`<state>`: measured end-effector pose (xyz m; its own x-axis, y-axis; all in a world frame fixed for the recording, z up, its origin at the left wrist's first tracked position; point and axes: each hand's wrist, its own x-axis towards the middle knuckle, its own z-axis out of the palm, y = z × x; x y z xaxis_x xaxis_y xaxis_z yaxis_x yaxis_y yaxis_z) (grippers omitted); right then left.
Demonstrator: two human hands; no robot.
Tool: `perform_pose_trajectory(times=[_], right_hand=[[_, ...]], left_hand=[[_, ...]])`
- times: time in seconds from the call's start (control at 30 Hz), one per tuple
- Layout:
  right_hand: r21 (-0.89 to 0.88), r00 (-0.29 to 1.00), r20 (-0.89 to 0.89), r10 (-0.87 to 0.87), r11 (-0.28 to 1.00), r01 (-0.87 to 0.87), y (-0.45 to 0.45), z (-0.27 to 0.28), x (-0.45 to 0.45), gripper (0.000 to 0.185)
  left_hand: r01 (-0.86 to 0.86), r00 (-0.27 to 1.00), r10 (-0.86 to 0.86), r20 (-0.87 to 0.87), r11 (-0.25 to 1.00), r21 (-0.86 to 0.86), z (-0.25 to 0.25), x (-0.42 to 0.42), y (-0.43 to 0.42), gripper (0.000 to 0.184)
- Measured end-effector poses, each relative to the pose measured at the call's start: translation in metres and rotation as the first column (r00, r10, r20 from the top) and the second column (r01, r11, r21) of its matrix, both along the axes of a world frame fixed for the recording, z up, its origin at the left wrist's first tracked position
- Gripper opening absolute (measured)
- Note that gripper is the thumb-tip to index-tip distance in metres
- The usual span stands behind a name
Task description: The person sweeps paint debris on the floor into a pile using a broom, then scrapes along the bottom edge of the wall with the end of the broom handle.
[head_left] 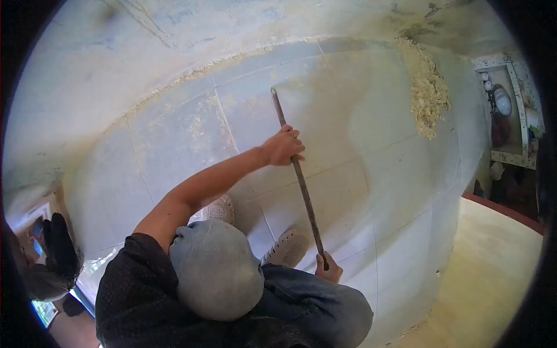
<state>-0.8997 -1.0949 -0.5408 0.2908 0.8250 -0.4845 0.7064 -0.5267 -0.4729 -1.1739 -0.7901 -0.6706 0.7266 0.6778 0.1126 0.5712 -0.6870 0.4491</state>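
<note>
A long, dark metal rod [306, 197] slants across the pale tiled floor [400, 203], with a small bright tip at its far end. My left hand [284, 145] wraps round its upper part, the arm stretched out from a dark sleeve. Lower down, my right hand [329, 269] is closed round the near end, beside my bent knee [342, 310]; the right forearm is hidden. The rod's tip appears near or on the tiles short of the wall; contact cannot be made out. Two light perforated shoes [287, 248] show beneath me.
A heap of yellowish flakes [429, 95] lies at the far right by the stained wall [243, 23]. Crumbs line the wall's foot. A shelf unit [510, 110] holding various items stands at right, near a red-brown edge [505, 213]. Dark objects [61, 249] are at the left.
</note>
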Motion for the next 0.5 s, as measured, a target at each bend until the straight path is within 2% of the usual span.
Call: perform_pose_trajectory(times=[0.07,0.1,0.13,0.17,0.23,0.37,0.43,0.5], right_hand=[[-0.014,1.000,-0.002,0.029,0.999,-0.029,0.021,-0.005,-0.014,0.030],[-0.019,0.999,0.001,0.036,0.999,-0.036,0.036,-0.009,-0.020,0.030],[0.085,0.995,0.017,0.099,0.991,-0.100,0.053,-0.013,-0.028,0.031],[0.189,0.987,0.037,0.157,0.969,-0.161,0.069,-0.018,-0.035,0.032],[0.206,0.978,0.068,0.196,0.957,-0.206,0.099,-0.031,-0.046,0.036],[0.149,0.985,0.062,0.164,0.974,-0.171,0.135,-0.016,-0.054,0.039],[0.012,0.990,0.015,0.142,0.990,-0.143,0.141,0.005,-0.053,0.042],[0.058,0.986,0.013,0.164,0.985,-0.164,0.130,0.007,-0.037,0.041]], left_hand=[[0.001,0.999,-0.003,-0.038,0.999,-0.052,-0.009,-0.008,0.019,0.027],[-0.023,0.997,0.026,-0.074,0.999,0.040,-0.016,-0.017,0.035,0.027],[-0.042,0.992,0.057,-0.111,0.991,0.130,-0.024,-0.026,0.050,0.028],[-0.056,0.990,0.071,-0.122,0.991,0.122,-0.025,-0.037,0.066,0.028],[-0.057,0.987,0.073,-0.140,0.991,0.118,-0.020,-0.058,0.101,0.028],[-0.054,0.966,0.079,-0.247,0.993,0.108,-0.008,-0.065,0.133,0.028],[-0.056,0.958,0.072,-0.278,0.996,0.068,-0.010,-0.061,0.128,0.028],[-0.058,0.965,0.079,-0.250,0.994,0.090,-0.015,-0.054,0.119,0.028]])
